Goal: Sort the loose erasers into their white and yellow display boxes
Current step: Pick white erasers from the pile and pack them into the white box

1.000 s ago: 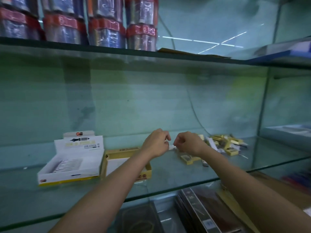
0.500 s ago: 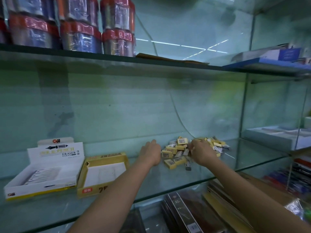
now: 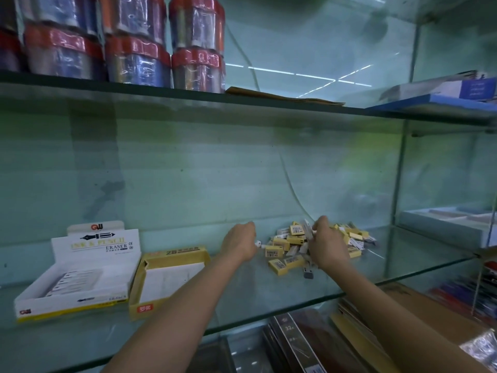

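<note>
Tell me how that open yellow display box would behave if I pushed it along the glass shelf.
The yellow display box looks like thin card, so probably light. On the smooth glass shelf it would likely slide easily. Its low, wide shape suggests it would not tip, though its raised back flap may flex.

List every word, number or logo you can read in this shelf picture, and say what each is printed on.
"ERASER", with a "CE" mark: raised flap of the white cardboard display box.
"2B": back flap of the yellow cardboard display box.
"32": dark packet below the glass shelf.
Loose yellow-sleeved erasers: print too small to read.
</note>
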A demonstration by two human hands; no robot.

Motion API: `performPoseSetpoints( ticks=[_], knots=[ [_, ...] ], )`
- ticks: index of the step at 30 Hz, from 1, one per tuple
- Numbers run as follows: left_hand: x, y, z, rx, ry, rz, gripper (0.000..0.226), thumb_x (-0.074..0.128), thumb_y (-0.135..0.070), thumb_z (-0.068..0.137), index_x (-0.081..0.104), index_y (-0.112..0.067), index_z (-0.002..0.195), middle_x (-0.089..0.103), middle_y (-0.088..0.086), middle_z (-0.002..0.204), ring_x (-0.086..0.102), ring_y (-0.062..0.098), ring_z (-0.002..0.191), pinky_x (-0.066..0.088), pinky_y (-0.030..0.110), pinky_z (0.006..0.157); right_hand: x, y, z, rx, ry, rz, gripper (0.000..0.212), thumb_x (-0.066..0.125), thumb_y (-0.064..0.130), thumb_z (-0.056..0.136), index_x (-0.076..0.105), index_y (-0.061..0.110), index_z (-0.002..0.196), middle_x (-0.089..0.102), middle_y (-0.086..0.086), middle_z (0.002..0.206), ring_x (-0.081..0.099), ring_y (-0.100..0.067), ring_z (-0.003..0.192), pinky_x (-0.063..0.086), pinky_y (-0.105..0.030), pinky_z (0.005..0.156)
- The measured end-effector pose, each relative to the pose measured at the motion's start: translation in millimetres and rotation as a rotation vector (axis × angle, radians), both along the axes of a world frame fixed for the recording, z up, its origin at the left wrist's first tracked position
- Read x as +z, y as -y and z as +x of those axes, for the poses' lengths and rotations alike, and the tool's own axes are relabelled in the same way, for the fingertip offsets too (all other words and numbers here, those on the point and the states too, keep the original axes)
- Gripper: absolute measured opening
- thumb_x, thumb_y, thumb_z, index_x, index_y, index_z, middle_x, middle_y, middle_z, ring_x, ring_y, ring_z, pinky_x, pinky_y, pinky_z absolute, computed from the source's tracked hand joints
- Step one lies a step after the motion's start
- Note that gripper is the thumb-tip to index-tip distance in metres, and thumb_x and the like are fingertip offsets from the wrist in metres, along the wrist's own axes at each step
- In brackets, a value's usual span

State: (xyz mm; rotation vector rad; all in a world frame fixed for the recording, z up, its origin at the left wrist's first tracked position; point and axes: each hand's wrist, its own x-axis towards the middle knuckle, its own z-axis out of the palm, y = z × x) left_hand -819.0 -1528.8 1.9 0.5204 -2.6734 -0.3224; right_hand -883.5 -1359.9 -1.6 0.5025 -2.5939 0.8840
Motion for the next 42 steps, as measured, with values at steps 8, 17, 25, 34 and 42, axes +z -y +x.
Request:
performPoseSetpoints(
  ticks=[8,17,25,34,42],
  knots=[
    [25,35,33,-0.02,-0.35,0.462,0.026,0.062,-0.001,0.077,0.072,-0.009,0.1,0.071,0.012,0.101,0.065,0.022,0.096,0.048,0.025,0.086,11,57,26,0.364,0.109,-0.258,0.025,0.063,0.005,0.078,0.06,0.01,0.102,0.065,-0.006,0.092,0.057,-0.024,0.092,0.044,-0.029,0.075],
    [44,100,121,-0.033,-0.45,0.7,0.031,0.06,0.012,0.078,0.068,-0.002,0.104,0.064,0.005,0.088,0.057,0.01,0.072,0.051,0.015,0.065,19,120,77,0.672,0.25,-0.434,0.02,0.063,0.001,0.079,0.055,0.02,0.08,0.059,0.004,0.071,0.058,-0.018,0.075,0.038,-0.019,0.059],
    [41,160,197,0.069,-0.333,0.523,0.022,0.063,0.009,0.079,0.07,-0.003,0.096,0.067,0.001,0.084,0.059,0.013,0.081,0.048,0.021,0.079,21,178,125,0.842,0.214,-0.28,0.015,0.061,0.005,0.083,0.064,0.016,0.094,0.061,0.0,0.074,0.058,-0.017,0.069,0.042,-0.013,0.058],
    [14,202,248,0.286,-0.126,0.169,0.017,0.078,-0.003,0.067,0.075,-0.01,0.083,0.072,0.002,0.081,0.062,0.008,0.073,0.047,0.01,0.069,16,219,162,0.942,0.089,0.021,0.02,0.062,0.01,0.085,0.068,0.012,0.104,0.067,-0.007,0.097,0.054,-0.012,0.083,0.038,-0.014,0.068],
    [15,215,252,0.199,-0.165,0.156,0.015,0.076,-0.009,0.071,0.076,-0.013,0.086,0.072,-0.001,0.084,0.062,0.001,0.071,0.046,0.008,0.072,15,246,178,0.916,0.01,0.192,0.022,0.062,0.012,0.084,0.069,0.017,0.103,0.068,-0.005,0.103,0.059,-0.018,0.096,0.044,-0.026,0.087]
  ],
)
